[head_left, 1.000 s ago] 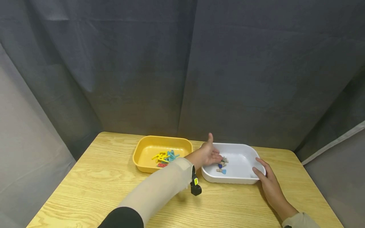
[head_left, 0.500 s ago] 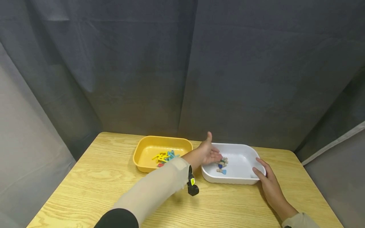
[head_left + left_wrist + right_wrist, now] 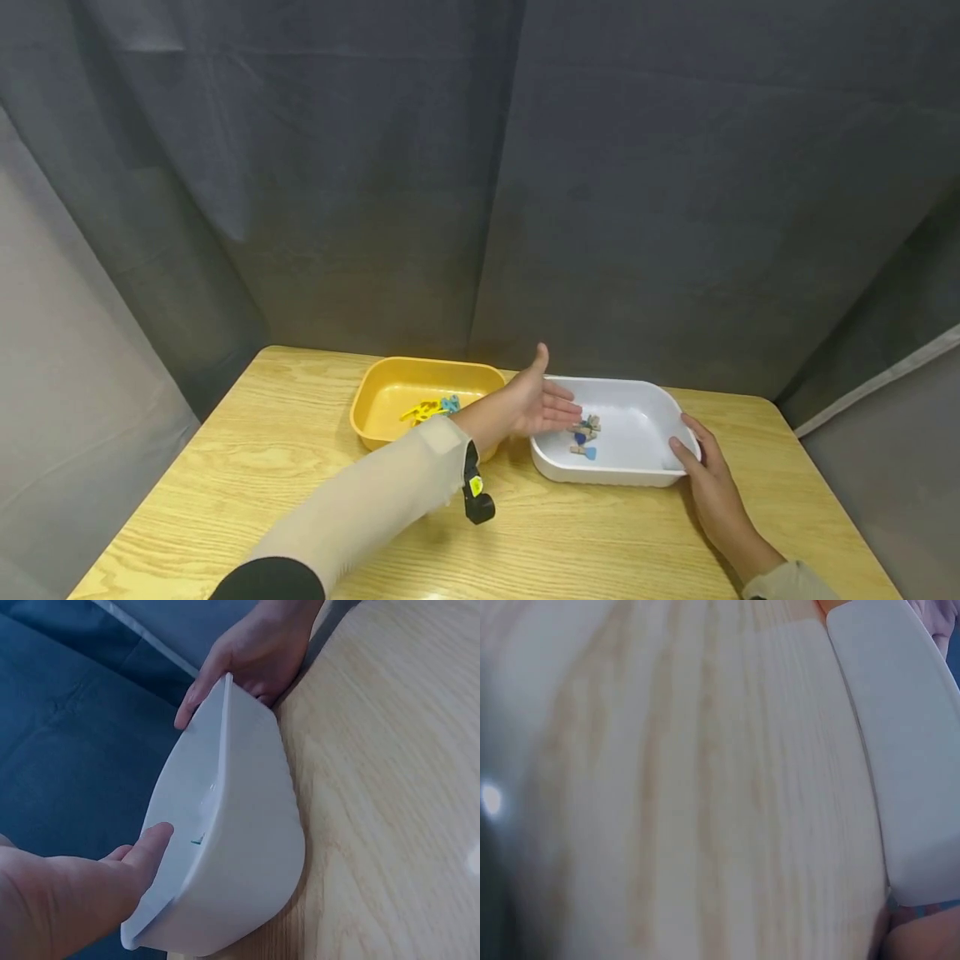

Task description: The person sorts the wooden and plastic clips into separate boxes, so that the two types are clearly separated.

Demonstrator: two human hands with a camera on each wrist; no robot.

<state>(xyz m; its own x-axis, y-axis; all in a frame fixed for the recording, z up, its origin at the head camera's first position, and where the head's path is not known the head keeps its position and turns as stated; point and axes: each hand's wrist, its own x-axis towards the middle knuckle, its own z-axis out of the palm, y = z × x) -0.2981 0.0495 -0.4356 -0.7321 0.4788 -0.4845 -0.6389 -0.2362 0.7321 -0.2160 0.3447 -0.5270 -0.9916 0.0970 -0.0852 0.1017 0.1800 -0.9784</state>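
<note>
My left hand [image 3: 542,405] is held over the left end of a white plastic tray [image 3: 637,429], its fingers straight and thumb raised, with nothing in it. In the left wrist view, those fingers [image 3: 142,859] reach past the tray's rim. At the opposite end my right hand [image 3: 711,483] grips the tray, the thumb over the rim and the other fingers round the outside. Inside lie several small wooden clothespins [image 3: 585,428], one with a light blue end [image 3: 590,453], gathered near my left fingertips. The right wrist view shows mostly tabletop and the tray's side wall [image 3: 900,750].
To the left stands a yellow tray [image 3: 382,417] with several yellow clothespins [image 3: 423,410] and teal clothespins [image 3: 451,403], partly hidden by my left forearm. Both trays sit near the back edge of the wooden table [image 3: 247,467], before a grey curtain [image 3: 360,208].
My left hand and forearm have drawn back to the left, and the sleeve now covers the red piece in the yellow tray. The white tray and right hand have shifted very slightly right.
</note>
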